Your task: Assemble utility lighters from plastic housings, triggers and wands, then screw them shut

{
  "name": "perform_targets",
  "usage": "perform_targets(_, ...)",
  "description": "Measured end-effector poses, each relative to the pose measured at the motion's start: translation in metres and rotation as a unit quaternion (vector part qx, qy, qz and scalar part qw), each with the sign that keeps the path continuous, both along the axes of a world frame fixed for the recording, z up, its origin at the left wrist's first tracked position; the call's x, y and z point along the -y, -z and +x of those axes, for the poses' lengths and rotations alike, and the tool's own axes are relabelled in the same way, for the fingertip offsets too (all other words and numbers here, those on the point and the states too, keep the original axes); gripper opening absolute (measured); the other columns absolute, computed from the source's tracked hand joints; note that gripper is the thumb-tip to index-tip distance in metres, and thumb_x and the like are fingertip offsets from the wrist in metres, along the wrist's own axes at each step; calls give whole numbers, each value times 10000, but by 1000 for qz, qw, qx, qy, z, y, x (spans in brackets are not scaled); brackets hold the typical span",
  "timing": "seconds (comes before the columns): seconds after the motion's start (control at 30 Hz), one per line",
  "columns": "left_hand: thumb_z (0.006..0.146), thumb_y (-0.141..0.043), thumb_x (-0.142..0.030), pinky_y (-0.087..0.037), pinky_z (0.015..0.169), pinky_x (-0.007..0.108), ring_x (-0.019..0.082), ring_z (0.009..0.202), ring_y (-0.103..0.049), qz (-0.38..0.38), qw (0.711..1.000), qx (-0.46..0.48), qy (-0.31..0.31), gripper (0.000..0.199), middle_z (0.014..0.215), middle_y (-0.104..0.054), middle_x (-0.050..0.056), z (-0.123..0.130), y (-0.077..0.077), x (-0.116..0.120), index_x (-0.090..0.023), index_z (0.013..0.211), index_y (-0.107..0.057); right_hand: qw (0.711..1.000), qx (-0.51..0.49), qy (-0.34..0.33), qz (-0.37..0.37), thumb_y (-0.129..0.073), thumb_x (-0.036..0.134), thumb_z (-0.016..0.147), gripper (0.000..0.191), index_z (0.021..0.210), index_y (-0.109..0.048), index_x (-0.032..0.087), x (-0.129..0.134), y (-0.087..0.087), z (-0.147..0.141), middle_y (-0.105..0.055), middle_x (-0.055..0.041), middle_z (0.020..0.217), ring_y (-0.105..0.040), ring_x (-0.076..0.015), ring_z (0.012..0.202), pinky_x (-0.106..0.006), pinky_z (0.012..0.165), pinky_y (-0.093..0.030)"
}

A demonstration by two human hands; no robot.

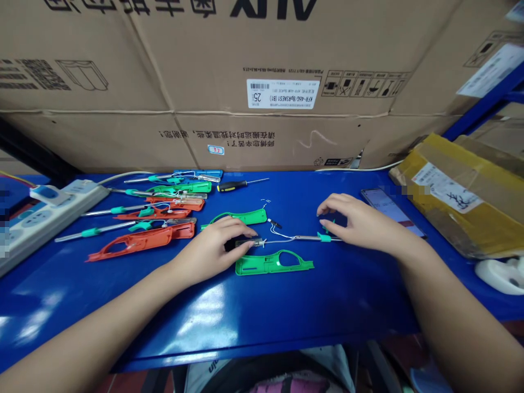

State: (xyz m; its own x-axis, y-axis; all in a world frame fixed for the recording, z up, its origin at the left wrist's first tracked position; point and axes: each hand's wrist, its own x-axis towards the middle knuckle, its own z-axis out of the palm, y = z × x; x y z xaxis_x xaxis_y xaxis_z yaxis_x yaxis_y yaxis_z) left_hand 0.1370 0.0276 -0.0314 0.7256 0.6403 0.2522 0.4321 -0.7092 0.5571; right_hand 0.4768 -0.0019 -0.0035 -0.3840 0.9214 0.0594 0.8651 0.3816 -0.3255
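Observation:
My left hand (223,245) lies low on the blue table, its thumb and fingertips closed around a small clear plastic part (257,242). From that part a thin wire runs right to a metal tube (309,238) with a teal clip (324,238). Over the tube's right end hovers my right hand (347,221), thumb and fingers curved but apart. A small teal piece (328,224) shows by its fingertips; I cannot tell whether they touch. One green handle shell (270,263) sits in front of the clear part, and another (249,216) lies behind my left hand, partly covered.
Orange handle shells (143,243), with metal tubes and wires, lie in rows at left beside a white power strip (36,218). A screwdriver (233,186) lies behind. On the right are a phone (388,210) and a taped carton (462,191). A large cardboard box (204,65) walls the back.

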Motion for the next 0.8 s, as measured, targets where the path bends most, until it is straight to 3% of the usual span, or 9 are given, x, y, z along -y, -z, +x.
perform_targets(0.27,991,-545,-266,-508,914,385,217,990,-635,71,997,-13,-3,220,1042,-718,80,9,-1,-15,-171,1083,-721,993,-25,33,-114,-567,410,885,231,918,-651,197,-8,0,11,-679,-74,945,-622,-204,797,-337,735,-488)
perform_targets(0.5,924,-584,-143,-488,953,410,250,1072,-599,108,982,-142,66,275,1147,-677,89,45,-15,-39,-200,1158,-716,994,-72,28,-76,-655,407,824,303,1050,-648,206,-10,3,16,-637,-90,1097,-633,-217,912,-353,823,-509)
perform_targets(0.67,866,-655,-137,-488,890,369,235,986,-632,116,973,-172,102,174,1016,-710,59,62,-20,-51,-200,1001,-744,994,-75,22,-80,-696,418,782,265,938,-688,204,-12,4,21,-611,-83,1028,-622,-221,877,-363,786,-503)
perform_targets(0.8,870,-667,-141,-496,814,341,225,914,-643,119,974,-168,93,103,940,-741,46,59,-26,-49,-184,938,-731,992,-101,15,-70,-666,443,811,274,915,-668,189,-12,1,16,-621,-90,1043,-622,-201,860,-346,766,-513)
